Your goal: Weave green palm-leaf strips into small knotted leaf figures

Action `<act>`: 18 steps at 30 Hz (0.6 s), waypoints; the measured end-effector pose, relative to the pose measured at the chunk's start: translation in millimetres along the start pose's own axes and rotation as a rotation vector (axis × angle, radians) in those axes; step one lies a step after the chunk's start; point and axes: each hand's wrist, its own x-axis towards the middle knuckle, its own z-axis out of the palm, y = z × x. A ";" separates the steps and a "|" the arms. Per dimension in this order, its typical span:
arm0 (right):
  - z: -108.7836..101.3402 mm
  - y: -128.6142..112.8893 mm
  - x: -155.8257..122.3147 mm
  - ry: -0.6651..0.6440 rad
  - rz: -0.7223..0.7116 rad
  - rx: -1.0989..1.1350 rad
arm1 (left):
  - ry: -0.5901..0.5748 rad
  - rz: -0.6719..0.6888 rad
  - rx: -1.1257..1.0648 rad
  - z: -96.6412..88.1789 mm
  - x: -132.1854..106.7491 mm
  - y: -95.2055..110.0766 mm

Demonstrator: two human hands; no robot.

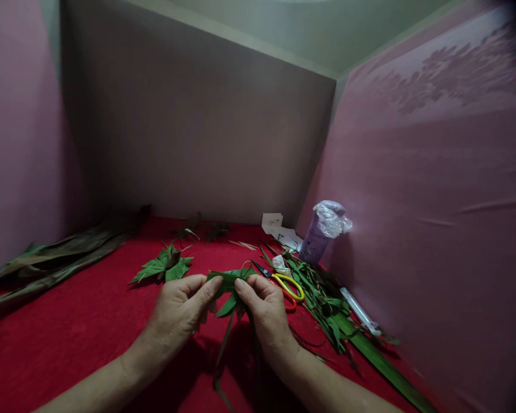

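Red cloth-covered counter point(86, 321), long brown-green leaves point(69, 258) left, yellow-and-red-handled scissors point(274, 276) and green leaf strips point(320, 295) right, purple container point(316, 241) far right

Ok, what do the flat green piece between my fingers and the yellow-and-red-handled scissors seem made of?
The flat green piece looks like smooth plant leaf: it's thin and naturally green. The scissors have dark, slender blades, probably metal; the bright, evenly coloured handles suggest smooth plastic, though coated metal is possible.
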 end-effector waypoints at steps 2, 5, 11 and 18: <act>0.3 -0.8 0.5 0.012 0.011 0.003 | 0.002 0.012 -0.015 0.5 0.8 1.0; 1.0 -2.4 1.3 0.019 0.016 0.016 | -0.010 0.005 -0.076 1.7 1.5 5.4; 1.8 -5.2 0.2 0.021 0.013 0.021 | -0.042 -0.102 -0.141 1.0 2.0 6.3; 2.4 -6.5 -1.5 0.002 0.046 0.057 | -0.082 -0.159 -0.217 -1.3 2.7 4.7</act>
